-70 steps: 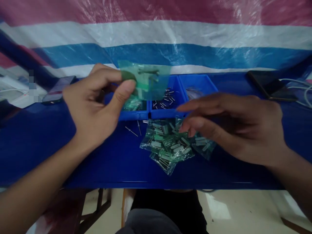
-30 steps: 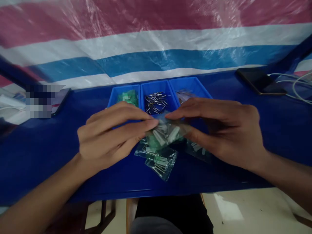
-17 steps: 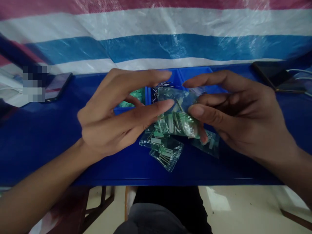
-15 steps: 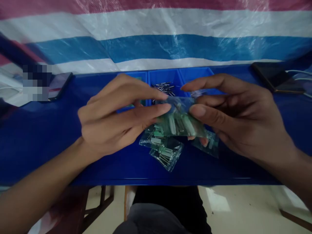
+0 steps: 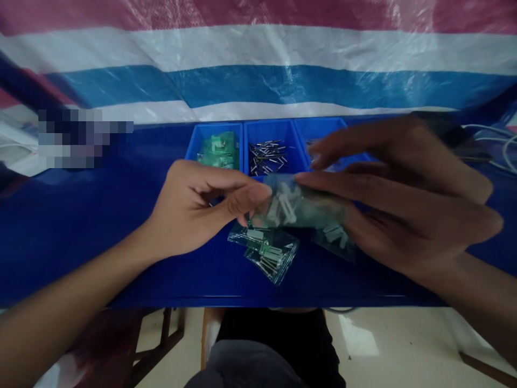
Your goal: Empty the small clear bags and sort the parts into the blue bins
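A clear plastic bag [image 5: 285, 207] of small white and greenish parts is held up above the table, blurred by motion. My left hand [image 5: 210, 202] pinches its left end between thumb and fingers. From the right, my right hand [image 5: 412, 199] grips the bag's other side, one finger along the top edge; its index finger is raised apart and its thumb is mostly hidden. Below lie filled clear bags [image 5: 272, 256] with white strips and metal pins, partly overlapping. Another small bag [image 5: 335, 237] lies under my right hand, partly covered.
Three blue bins stand at the back: a left bin [image 5: 189, 148] with green-tinted bags, a middle bin [image 5: 297, 145] with loose metal pins, and a right bin [image 5: 323, 125] partly hidden. White cables [image 5: 501, 140] lie at far right. The blue table's front edge [image 5: 258, 300] is near my lap.
My right hand has turned over so its back faces me, and my left hand has drawn back from the bins, now pinching the bag's left end. The view has shifted slightly.
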A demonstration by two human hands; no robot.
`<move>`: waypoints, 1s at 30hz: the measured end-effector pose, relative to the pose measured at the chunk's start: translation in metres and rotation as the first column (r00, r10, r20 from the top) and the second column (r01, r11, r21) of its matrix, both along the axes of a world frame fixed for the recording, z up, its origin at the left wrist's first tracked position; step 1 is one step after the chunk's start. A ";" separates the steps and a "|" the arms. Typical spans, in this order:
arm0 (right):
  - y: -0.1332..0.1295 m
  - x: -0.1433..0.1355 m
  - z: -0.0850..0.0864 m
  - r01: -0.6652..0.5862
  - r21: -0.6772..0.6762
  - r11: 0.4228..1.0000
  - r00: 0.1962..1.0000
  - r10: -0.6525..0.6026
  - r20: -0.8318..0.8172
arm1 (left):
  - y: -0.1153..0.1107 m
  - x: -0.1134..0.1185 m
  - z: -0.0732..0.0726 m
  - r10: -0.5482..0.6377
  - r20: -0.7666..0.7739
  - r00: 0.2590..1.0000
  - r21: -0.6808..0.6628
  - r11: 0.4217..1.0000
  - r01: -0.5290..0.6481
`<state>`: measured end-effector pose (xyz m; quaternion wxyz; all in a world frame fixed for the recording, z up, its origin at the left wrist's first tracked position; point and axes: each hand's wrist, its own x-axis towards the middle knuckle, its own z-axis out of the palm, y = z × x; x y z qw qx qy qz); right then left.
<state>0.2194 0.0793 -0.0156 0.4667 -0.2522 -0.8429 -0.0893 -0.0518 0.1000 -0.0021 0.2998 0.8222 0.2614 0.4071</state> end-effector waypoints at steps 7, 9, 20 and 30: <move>-0.009 -0.013 0.008 -0.468 -0.638 0.611 0.800 -0.014 -0.600 | 0.006 -0.012 -0.008 0.352 -0.090 0.932 0.814 0.565 -0.135; -0.007 -0.014 0.009 -0.608 -0.670 0.425 0.745 0.015 -0.666 | 0.011 -0.010 -0.011 0.360 -0.018 0.933 0.826 0.531 -0.189; -0.008 -0.005 0.005 -0.388 -0.712 0.586 0.920 0.206 -0.332 | 0.036 -0.036 0.003 0.339 0.017 0.941 0.642 0.717 -0.270; -0.001 -0.011 -0.015 -0.170 -0.337 0.926 0.859 0.307 0.410 | 0.093 -0.081 0.004 0.349 -0.328 0.878 0.506 0.849 -0.149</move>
